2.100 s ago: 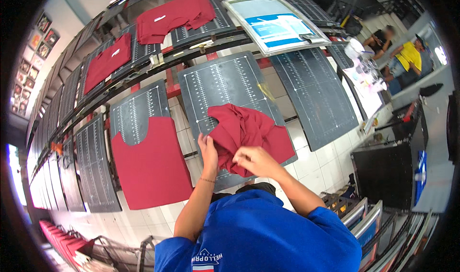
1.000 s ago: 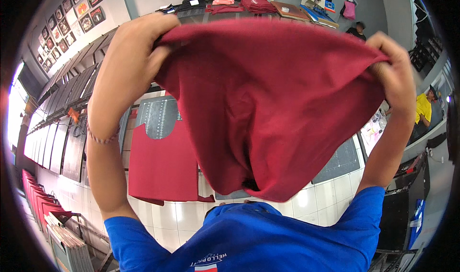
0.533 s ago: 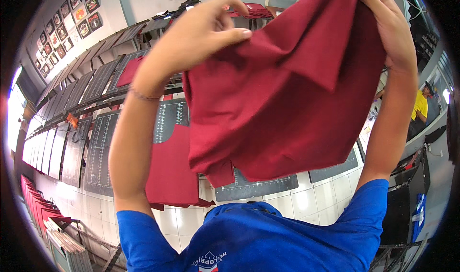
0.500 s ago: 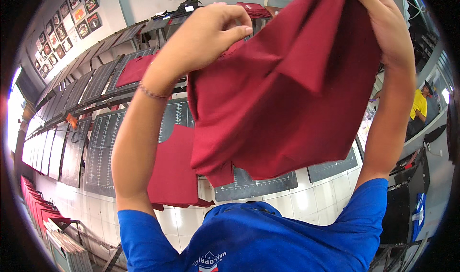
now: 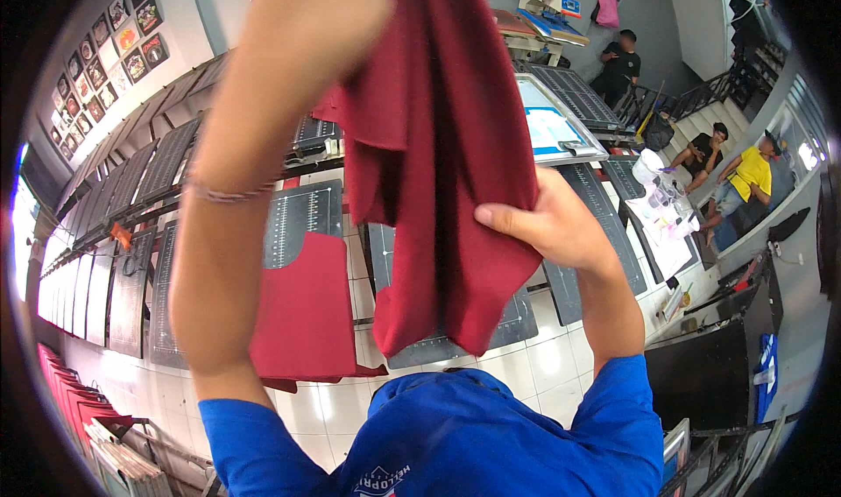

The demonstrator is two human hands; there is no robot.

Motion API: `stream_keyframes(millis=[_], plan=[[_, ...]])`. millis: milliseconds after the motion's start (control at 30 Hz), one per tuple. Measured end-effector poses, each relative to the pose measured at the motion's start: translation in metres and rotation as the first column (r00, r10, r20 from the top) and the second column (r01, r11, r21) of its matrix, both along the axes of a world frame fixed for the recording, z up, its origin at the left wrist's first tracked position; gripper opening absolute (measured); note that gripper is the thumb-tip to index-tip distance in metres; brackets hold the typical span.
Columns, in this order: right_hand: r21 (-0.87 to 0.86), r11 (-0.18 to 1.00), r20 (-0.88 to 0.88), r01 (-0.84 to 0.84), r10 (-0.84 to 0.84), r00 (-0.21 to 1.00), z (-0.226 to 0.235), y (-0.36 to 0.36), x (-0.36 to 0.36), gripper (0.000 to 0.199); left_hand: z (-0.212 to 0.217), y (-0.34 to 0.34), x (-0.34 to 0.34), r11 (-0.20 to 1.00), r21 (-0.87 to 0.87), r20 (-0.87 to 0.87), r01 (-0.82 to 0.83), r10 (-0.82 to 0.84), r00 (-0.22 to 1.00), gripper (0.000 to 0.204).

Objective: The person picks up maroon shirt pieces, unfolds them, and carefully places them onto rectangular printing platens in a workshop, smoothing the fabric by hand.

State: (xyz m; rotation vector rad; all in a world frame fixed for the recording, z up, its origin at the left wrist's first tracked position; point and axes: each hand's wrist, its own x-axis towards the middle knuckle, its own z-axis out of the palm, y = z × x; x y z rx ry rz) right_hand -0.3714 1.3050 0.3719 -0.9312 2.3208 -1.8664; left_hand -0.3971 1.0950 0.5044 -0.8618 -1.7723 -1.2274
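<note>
Red cloth [image 5: 429, 164] up high

The right hand [image 5: 565, 225] holds its side. The left hand [image 5: 333, 11] is up top, fingers hidden. A flat red piece [image 5: 307, 313] lies on a black board [image 5: 308, 212]. 3 people [image 5: 751, 177] are far off.

Watching remotely, I find deep maroon in both the handheld cloth [image 5: 455, 199] and the nearby garment [image 5: 308, 317], dark grey boards [image 5: 320, 206] patterned with white ruler scales, a royal-blue shirt [image 5: 447, 431] with a white emblem [image 5: 382, 480], a yellow top [image 5: 752, 174], a pink bag [image 5: 606, 11] and white tiles [image 5: 552, 359] gridded by darker seams
</note>
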Motion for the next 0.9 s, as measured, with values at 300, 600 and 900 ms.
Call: stream_keyframes(millis=[300, 600, 900], plan=[[0.436, 0.279, -0.726, 0.855, -0.453, 0.518, 0.028, 0.142, -0.121, 0.032, -0.054, -0.129, -0.103, 0.281, -0.858, -0.247, -0.431, 0.510, 0.824, 0.029], [-0.013, 0.595, -0.783, 0.803, -0.506, 0.362, 0.090, 0.170, -0.032, 0.028, -0.023, -0.204, 0.004, 0.489, -0.305, -0.197, -0.817, 0.807, 0.556, 0.040], [0.218, 0.644, -0.500, 0.734, -0.572, 0.650, -0.064, 0.180, 0.111, 0.025, -0.192, -0.130, 0.184, 0.685, -0.250, 0.284, -0.684, 0.728, 0.625, 0.014]])
